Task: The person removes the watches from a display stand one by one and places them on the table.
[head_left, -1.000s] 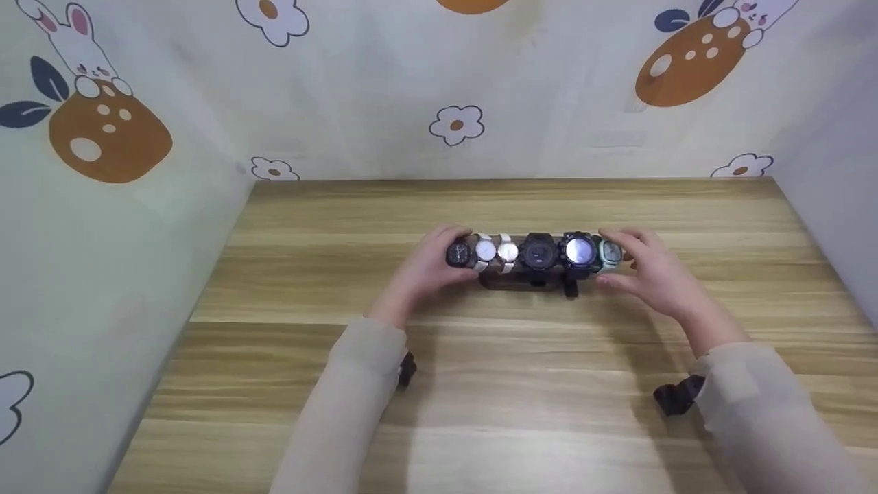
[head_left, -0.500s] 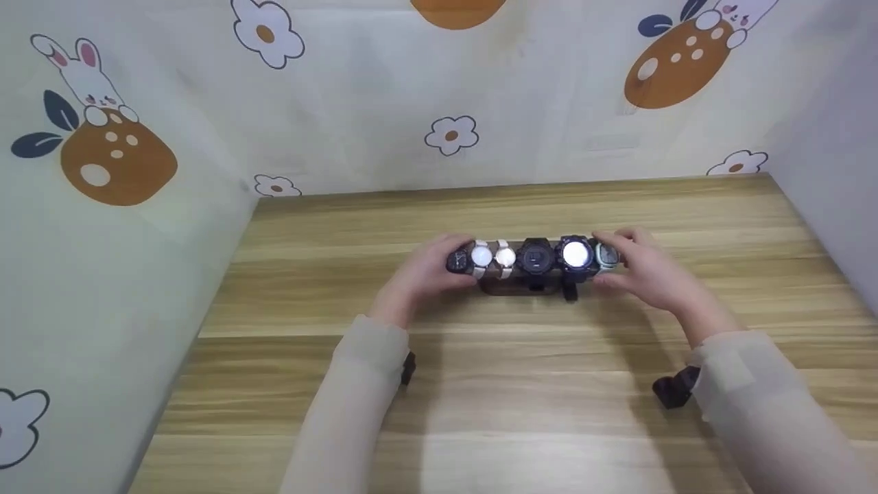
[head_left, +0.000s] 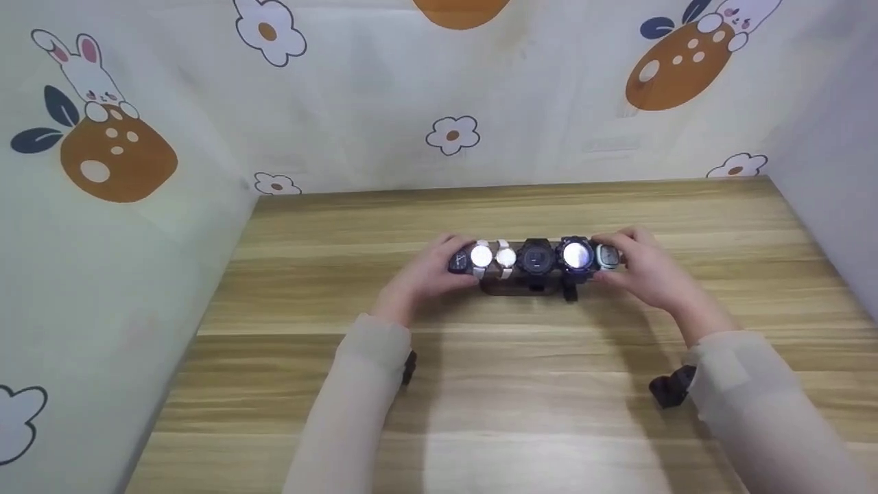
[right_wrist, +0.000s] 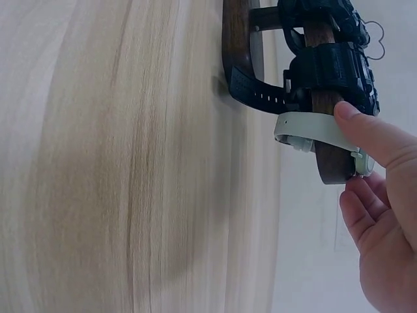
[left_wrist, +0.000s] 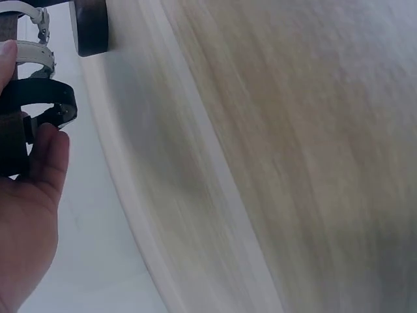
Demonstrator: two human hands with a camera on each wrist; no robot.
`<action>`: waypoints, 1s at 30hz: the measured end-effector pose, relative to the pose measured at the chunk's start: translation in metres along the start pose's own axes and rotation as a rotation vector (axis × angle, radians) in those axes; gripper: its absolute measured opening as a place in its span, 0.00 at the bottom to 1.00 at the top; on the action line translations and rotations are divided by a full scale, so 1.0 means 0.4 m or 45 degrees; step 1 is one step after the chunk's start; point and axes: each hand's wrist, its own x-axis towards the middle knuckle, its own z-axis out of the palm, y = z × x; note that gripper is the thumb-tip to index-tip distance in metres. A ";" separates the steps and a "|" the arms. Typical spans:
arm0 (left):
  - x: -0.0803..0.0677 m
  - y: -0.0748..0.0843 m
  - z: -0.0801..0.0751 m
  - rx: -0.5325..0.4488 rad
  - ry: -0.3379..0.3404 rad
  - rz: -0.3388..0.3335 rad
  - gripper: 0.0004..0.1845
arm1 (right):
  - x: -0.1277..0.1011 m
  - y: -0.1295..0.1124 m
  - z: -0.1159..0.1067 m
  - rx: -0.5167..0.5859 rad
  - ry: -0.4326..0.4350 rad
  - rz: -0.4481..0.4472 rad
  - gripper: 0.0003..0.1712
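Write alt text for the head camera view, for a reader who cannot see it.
Two hands hold the ends of a dark wooden watch stand on a wooden table: the left hand at the black watch, the right hand at the pale green watch. Six watches sit in a row, before cartoon-print walls.

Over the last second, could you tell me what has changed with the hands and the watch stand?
The right hand closed in from an open hover and now pinches the pale green watch at the stand's right end. The left hand kept its hold on the black watch at the left end. The watch stand and its six watches stayed in place on the table.
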 end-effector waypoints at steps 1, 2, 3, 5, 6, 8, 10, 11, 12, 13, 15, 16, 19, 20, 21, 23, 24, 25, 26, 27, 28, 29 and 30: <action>0.001 0.000 0.001 -0.011 0.004 -0.004 0.37 | -0.001 0.001 0.000 0.000 0.010 -0.005 0.33; 0.003 -0.002 0.003 -0.019 0.009 -0.007 0.38 | -0.003 0.002 0.000 0.000 0.022 -0.009 0.33; 0.005 -0.002 0.004 -0.028 0.012 -0.009 0.38 | -0.005 0.004 0.001 -0.001 0.032 -0.009 0.33; 0.009 -0.004 0.007 -0.046 0.017 -0.013 0.38 | -0.009 0.008 0.002 -0.003 0.048 -0.011 0.33; 0.010 -0.005 0.009 -0.050 0.019 -0.019 0.39 | -0.011 0.010 0.003 0.002 0.050 -0.004 0.33; 0.012 -0.007 0.011 -0.062 0.023 -0.034 0.39 | -0.014 0.014 0.005 0.015 0.052 0.013 0.34; 0.013 -0.008 0.012 -0.078 0.026 -0.054 0.40 | -0.015 0.018 0.008 0.030 0.051 0.025 0.35; 0.013 -0.008 0.012 -0.085 0.028 -0.062 0.40 | -0.015 0.020 0.009 0.034 0.052 0.029 0.35; 0.013 -0.008 0.012 -0.090 0.030 -0.068 0.40 | -0.016 0.021 0.010 0.035 0.055 0.031 0.35; 0.012 -0.008 0.012 -0.097 0.031 -0.072 0.40 | -0.016 0.023 0.011 0.034 0.060 0.033 0.35; 0.012 -0.009 0.012 -0.109 0.032 -0.076 0.41 | -0.017 0.026 0.013 0.032 0.073 0.036 0.34; 0.012 -0.008 0.012 -0.111 0.032 -0.077 0.41 | -0.018 0.029 0.013 0.031 0.080 0.038 0.34; 0.012 -0.007 0.011 -0.109 0.040 -0.085 0.41 | -0.021 0.033 0.012 0.045 0.103 0.048 0.34; 0.013 -0.006 0.011 -0.111 0.042 -0.089 0.41 | -0.023 0.035 0.012 0.054 0.116 0.050 0.34; 0.014 -0.006 0.011 -0.115 0.043 -0.094 0.41 | -0.025 0.036 0.012 0.057 0.134 0.052 0.34; 0.016 -0.005 0.012 -0.119 0.045 -0.098 0.41 | -0.030 0.041 0.014 0.068 0.172 0.059 0.33; 0.017 -0.004 0.012 -0.125 0.044 -0.104 0.41 | -0.034 0.044 0.015 0.078 0.190 0.066 0.33; 0.018 -0.004 0.013 -0.133 0.042 -0.106 0.41 | -0.037 0.048 0.017 0.083 0.210 0.071 0.33; 0.019 -0.005 0.013 -0.137 0.040 -0.109 0.41 | -0.041 0.053 0.020 0.089 0.230 0.073 0.33; 0.019 -0.005 0.014 -0.143 0.039 -0.113 0.41 | -0.045 0.058 0.022 0.098 0.245 0.081 0.33; 0.018 -0.005 0.014 -0.147 0.038 -0.117 0.41 | -0.048 0.063 0.025 0.113 0.254 0.087 0.33; 0.018 -0.006 0.014 -0.151 0.038 -0.123 0.41 | -0.052 0.068 0.028 0.129 0.261 0.097 0.33; 0.017 -0.006 0.014 -0.158 0.038 -0.129 0.41 | -0.055 0.073 0.031 0.141 0.269 0.101 0.32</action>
